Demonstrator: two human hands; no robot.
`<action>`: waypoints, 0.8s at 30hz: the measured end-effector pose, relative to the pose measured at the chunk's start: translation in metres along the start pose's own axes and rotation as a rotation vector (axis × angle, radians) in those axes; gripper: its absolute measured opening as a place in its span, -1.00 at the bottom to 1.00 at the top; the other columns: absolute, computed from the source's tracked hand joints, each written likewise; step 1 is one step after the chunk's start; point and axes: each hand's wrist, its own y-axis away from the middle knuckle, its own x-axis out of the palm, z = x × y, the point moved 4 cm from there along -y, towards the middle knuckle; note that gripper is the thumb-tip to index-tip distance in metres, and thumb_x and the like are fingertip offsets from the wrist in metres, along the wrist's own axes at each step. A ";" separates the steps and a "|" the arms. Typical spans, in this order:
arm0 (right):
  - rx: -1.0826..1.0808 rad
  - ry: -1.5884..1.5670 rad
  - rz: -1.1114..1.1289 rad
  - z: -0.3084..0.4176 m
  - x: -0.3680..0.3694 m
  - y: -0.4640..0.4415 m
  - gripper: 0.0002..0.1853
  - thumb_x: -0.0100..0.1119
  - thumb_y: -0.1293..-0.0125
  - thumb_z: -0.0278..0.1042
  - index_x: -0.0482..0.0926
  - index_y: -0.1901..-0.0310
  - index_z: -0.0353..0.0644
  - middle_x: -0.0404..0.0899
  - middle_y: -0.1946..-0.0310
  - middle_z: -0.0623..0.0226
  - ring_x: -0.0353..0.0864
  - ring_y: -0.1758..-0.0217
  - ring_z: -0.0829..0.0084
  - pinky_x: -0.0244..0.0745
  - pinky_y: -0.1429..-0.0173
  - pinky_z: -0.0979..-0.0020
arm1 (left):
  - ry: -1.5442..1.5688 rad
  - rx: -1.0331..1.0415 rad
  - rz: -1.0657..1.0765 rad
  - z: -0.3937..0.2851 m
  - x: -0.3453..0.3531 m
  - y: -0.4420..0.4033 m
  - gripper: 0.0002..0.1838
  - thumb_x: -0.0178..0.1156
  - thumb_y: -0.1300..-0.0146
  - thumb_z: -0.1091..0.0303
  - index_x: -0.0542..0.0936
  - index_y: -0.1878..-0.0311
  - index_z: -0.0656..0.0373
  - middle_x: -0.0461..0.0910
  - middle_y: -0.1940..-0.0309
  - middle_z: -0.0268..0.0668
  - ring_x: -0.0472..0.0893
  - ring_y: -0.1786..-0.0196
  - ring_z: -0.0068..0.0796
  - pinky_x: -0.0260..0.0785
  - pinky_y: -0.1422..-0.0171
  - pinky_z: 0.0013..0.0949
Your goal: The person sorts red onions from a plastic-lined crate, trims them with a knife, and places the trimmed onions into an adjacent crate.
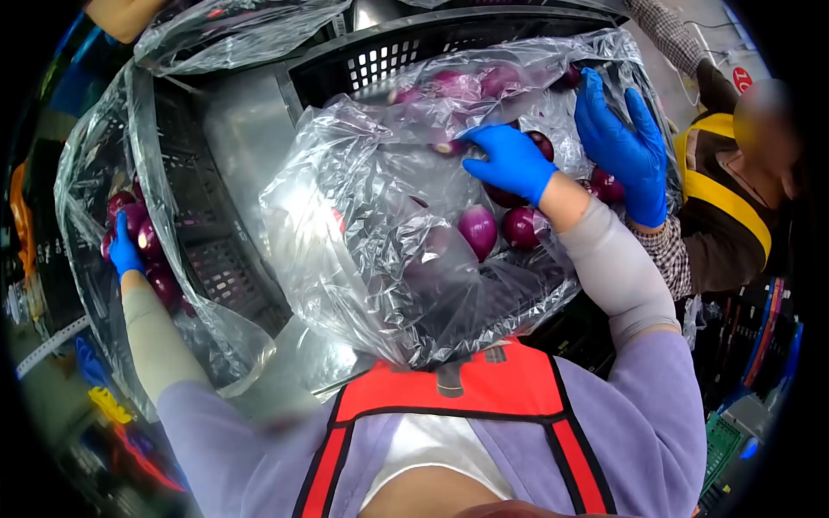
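My left hand (127,249), in a blue glove, is down in the bag-lined crate at the left. Its fingers curl against a red onion (135,216) among several others; part of the grip is hidden. My right hand (515,161), also gloved in blue, is over the middle crate with thumb and fingers apart. Its fingertips are close to a small red onion (448,148) at the edge of the clear plastic bag (371,181). Below that hand lie a peeled-looking purple onion (478,231) and a dark red onion (522,228).
A co-worker's blue-gloved hand (623,142) reaches into the middle crate's right side, near my right hand. The black crate wall (389,53) rises at the back. Bare metal surface (237,129) shows between the crates. Another person's arm (125,15) is at top left.
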 end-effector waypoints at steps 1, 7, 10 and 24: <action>0.003 0.002 0.001 0.004 0.003 -0.005 -0.69 0.20 -0.16 -0.17 0.66 0.11 -0.13 0.65 0.26 0.07 0.65 0.18 0.05 0.54 0.06 0.18 | 0.001 -0.001 0.004 -0.001 0.004 -0.005 -0.11 0.16 -0.15 -0.31 0.46 -0.25 0.37 0.47 -0.23 -0.02 0.45 -0.26 -0.22 0.24 -0.36 -0.27; 0.184 0.398 0.129 0.000 0.011 -0.018 -0.65 0.30 -0.01 -0.16 0.62 0.18 -0.18 0.62 0.29 0.07 0.60 0.20 0.01 0.51 0.12 0.08 | -0.436 -0.274 -0.175 0.014 0.004 -0.021 -0.11 -0.09 -0.18 -0.47 0.39 -0.36 0.04 0.36 -0.30 0.13 0.33 -0.39 -0.04 0.15 -0.43 -0.16; 0.287 0.402 0.175 -0.011 -0.011 -0.013 -0.62 0.32 0.03 -0.08 0.64 0.22 -0.17 0.64 0.27 0.07 0.63 0.21 0.03 0.53 0.13 0.08 | -0.567 -0.332 -0.146 -0.027 0.001 0.001 0.03 -0.07 -0.07 -0.57 0.42 -0.32 0.20 0.38 -0.29 0.11 0.35 -0.37 0.01 0.14 -0.44 -0.15; 0.483 0.565 0.533 -0.015 0.013 0.018 -0.35 0.42 0.13 0.00 0.50 0.02 -0.23 0.65 0.13 0.03 0.68 0.08 0.08 0.60 0.00 0.17 | 0.040 0.081 -0.096 -0.095 -0.022 0.039 -0.19 0.15 -0.28 -0.14 0.34 -0.31 0.45 0.38 -0.29 0.06 0.40 -0.31 -0.19 0.19 -0.39 -0.24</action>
